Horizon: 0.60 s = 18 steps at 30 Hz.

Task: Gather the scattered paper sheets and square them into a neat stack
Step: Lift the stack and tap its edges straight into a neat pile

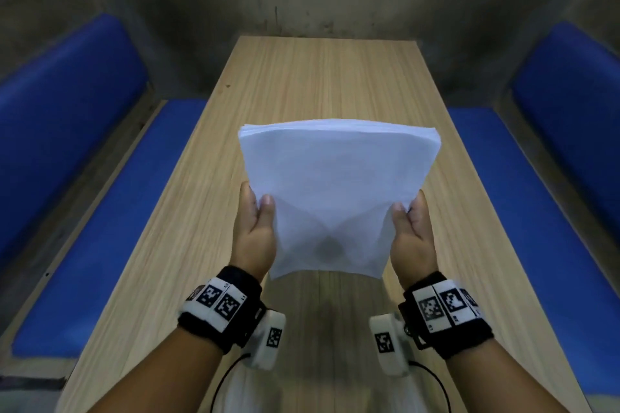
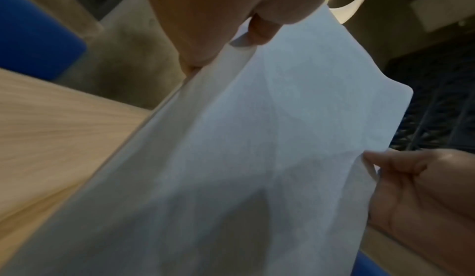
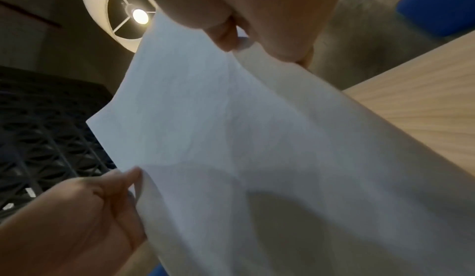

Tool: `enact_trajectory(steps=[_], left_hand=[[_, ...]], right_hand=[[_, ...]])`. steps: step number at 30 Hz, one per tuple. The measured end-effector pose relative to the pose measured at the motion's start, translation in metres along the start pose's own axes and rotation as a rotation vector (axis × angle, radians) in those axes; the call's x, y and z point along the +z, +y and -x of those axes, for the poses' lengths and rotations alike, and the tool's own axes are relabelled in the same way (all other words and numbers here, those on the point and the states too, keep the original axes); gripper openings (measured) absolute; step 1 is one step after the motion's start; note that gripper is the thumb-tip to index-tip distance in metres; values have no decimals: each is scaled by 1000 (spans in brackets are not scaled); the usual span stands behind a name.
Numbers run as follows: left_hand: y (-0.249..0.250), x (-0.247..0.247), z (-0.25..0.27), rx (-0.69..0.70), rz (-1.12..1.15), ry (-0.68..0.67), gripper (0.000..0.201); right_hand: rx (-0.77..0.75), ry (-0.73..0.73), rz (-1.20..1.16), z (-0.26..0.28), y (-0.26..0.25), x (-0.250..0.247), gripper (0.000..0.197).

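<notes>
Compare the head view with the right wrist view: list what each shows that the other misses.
Only the head view shows the black wristbands with printed markers, the blue padded benches on both sides, and the whole light wooden table with no loose sheets on it.

Only the right wrist view shows the round ceiling lamp and a dark lattice panel.

Both show the white paper stack, held off the table, the left hand and right hand pinching its side edges.
</notes>
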State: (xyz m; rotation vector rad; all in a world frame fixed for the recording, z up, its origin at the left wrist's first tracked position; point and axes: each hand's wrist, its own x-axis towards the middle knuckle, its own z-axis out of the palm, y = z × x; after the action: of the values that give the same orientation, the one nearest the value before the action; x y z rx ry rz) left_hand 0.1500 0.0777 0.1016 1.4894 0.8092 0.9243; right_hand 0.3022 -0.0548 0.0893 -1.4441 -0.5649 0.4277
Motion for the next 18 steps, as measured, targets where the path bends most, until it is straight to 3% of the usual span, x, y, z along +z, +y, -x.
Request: enact_trajectory(steps=[3,5,7,9,13,18], left_hand=[[1,-4,-4,91,34,-2,16],[-4,-6,-3,82,30,-29,11],[-17,-5,1,4,45,-47,20],[-24,-3,4,-58,41,-33,42],[-20,-1,2,-3,56,-23,35],[-28,-3,4,-7,8,-28,44]], right_hand=[[-70,-34,-84,-3,-5,-4,34],[-73,-56,-130,-4,0,-7,34],[-37,-59,-105,-1,11,-5,37],[-15,-37,-52,1,19,0,46],[-36,1,-92,-3,17,-1,47],[-1,-20,-58,-2,23,-2,42]])
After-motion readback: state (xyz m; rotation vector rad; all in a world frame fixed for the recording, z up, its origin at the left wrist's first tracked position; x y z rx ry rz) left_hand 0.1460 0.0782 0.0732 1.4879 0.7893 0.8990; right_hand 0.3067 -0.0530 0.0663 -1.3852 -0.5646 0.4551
